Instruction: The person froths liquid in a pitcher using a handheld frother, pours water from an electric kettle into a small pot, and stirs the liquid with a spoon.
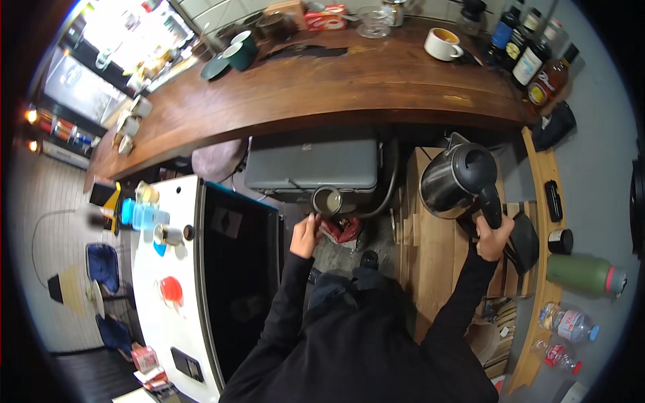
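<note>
My left hand (306,236) is closed at the lower left of a small round cup (328,201), holding it in front of the grey case under the counter. Something pale or cloudy shows inside the cup, but I cannot tell what. On the right, my right hand (491,236) wraps round the black handle of a steel kettle (440,185) with a black lid. The kettle is over the wooden shelf unit (433,282); whether it rests there or is lifted I cannot tell. Below the cup lies a red bag (341,232) on the floor.
A wooden counter (376,87) crosses the front, with a white mug (443,45), green cups (236,55) and several bottles (531,60). A white-topped fridge (151,269) stands left. Along the right ledge are a green flask (581,273) and plastic bottles (570,322).
</note>
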`<action>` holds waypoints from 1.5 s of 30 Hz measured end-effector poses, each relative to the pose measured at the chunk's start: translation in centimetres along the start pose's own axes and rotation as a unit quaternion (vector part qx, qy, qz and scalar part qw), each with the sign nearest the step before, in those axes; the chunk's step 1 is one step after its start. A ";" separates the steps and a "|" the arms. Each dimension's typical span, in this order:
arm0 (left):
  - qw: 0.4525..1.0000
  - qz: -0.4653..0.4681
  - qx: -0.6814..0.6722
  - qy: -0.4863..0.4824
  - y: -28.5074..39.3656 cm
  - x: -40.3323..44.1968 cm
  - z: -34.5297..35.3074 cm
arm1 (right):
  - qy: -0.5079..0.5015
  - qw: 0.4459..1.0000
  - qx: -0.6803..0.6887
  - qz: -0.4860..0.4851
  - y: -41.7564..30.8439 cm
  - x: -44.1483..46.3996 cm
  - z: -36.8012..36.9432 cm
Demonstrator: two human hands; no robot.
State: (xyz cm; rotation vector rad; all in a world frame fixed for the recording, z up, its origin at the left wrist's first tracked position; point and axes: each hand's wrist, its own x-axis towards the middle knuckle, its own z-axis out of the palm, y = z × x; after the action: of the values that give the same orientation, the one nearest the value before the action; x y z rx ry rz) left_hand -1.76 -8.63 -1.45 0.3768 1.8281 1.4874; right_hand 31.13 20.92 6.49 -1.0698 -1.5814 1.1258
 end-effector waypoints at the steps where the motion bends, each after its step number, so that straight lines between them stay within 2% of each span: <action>1: 1.000 0.003 0.006 -0.022 0.2 0.7 -0.7 | -0.034 0.999 0.006 -0.003 -0.8 -0.3 0.2; 3: 0.996 0.069 0.038 0.030 1.1 1.3 -0.3 | -0.058 0.998 0.028 0.001 -1.3 -1.6 1.6; 4: 0.996 0.070 0.032 0.040 1.8 1.3 -0.6 | -0.062 0.997 0.042 0.020 -0.7 -2.2 2.2; 5: 0.993 0.068 0.083 0.045 2.6 1.3 -0.9 | -0.065 0.996 0.054 0.038 -0.7 -2.4 3.0; 6: 0.988 0.065 0.134 0.049 3.1 1.2 -1.1 | -0.172 0.982 0.032 0.064 -3.1 -2.3 3.4; 7: 0.988 0.064 0.127 0.059 3.3 1.0 -1.3 | -0.191 0.978 0.033 0.076 -4.8 -2.7 4.8; 10: 0.970 0.083 0.207 0.100 3.0 0.4 -2.2 | -0.229 0.972 0.030 0.032 -5.9 -3.3 8.2; 12: 0.967 0.087 0.205 0.120 2.5 -0.1 -2.9 | -0.337 0.941 -0.021 -0.033 -7.6 -3.3 10.2; 20: 0.946 0.104 0.248 0.180 0.9 -2.6 -5.7 | -0.469 0.881 -0.044 -0.035 -9.2 -4.6 17.4; 23: 0.942 0.113 0.249 0.193 -0.1 -3.0 -6.8 | -0.499 0.862 -0.077 -0.034 -9.7 -4.7 19.5; 25: 0.954 0.077 0.233 0.169 -0.2 -3.5 -7.5 | -0.515 0.850 -0.105 -0.038 -9.8 -4.6 20.7; 26: 0.951 0.101 0.235 0.175 -0.5 -3.5 -7.7 | -0.524 0.841 -0.131 -0.040 -9.8 -4.5 21.2; 35: 0.948 0.088 0.236 0.194 -2.0 -2.9 -8.9 | -0.531 0.806 -0.246 -0.094 -11.3 -4.3 24.8; 45: 0.960 0.063 0.200 0.184 -3.1 -1.9 -9.2 | -0.547 0.774 -0.297 -0.120 -13.4 -3.7 26.6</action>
State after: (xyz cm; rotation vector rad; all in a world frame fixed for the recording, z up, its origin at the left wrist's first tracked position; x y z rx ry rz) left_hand -6.12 -17.30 -3.14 0.4373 2.4551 1.3281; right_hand 4.42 9.37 13.81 -0.4686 -3.0574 1.1399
